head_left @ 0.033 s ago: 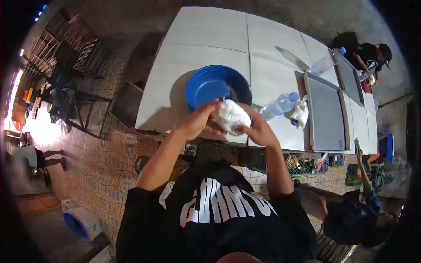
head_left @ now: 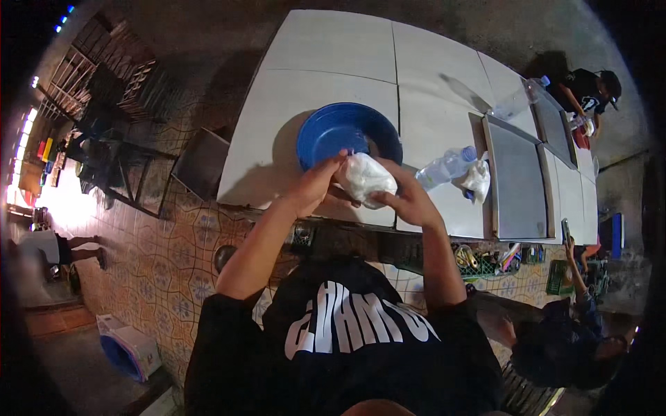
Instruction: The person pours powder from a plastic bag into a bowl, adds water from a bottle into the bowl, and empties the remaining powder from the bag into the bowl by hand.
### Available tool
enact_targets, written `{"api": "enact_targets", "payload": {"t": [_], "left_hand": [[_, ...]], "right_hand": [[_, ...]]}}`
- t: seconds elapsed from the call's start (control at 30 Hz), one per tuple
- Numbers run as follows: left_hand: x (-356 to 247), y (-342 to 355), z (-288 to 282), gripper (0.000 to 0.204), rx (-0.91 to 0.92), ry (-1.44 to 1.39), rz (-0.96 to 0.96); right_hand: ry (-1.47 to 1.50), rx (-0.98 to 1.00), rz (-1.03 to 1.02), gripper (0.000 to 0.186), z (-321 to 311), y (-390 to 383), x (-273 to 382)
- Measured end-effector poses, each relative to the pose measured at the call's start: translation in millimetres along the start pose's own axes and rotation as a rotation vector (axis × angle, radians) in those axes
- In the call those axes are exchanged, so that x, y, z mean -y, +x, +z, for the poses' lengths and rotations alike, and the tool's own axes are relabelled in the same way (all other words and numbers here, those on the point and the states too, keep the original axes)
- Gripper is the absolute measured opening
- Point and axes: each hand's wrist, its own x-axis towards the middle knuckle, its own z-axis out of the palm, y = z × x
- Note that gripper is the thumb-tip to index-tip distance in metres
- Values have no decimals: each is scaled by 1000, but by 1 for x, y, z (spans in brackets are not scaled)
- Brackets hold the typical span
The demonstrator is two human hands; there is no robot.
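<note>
Both my hands busy: left hand (head_left: pixel 317 188) and right hand (head_left: pixel 416 201) cupped round opposite sides of a white bag (head_left: pixel 369 182), probably because it looks soft and would sag in one. Bag's above the table's (head_left: pixel 333 41) near edge, by the near rim of the blue basin (head_left: pixel 303 139), maybe so drips land inside. Clear bottle (head_left: pixel 444 168), second white bag (head_left: pixel 479 179) right of it, near that edge, presumably for easy reach.

The basin (head_left: pixel 333 135) sits on the table (head_left: pixel 340 45) behind the bundle (head_left: pixel 368 182); rightward are a bottle (head_left: pixel 444 168), then a tray (head_left: pixel 519 184).
</note>
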Motion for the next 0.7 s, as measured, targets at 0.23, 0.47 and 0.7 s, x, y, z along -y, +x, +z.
{"api": "enact_targets", "payload": {"t": [0.23, 0.47, 0.7], "left_hand": [[-18, 16, -38, 45, -120, 33, 226], [-23, 40, -45, 34, -135, 164, 383], [2, 42, -28, 71, -271, 423, 524]], "right_hand": [[89, -35, 71, 62, 9, 51, -4], [717, -13, 377, 65, 0, 71, -15], [603, -62, 390, 56, 3, 95, -50]]}}
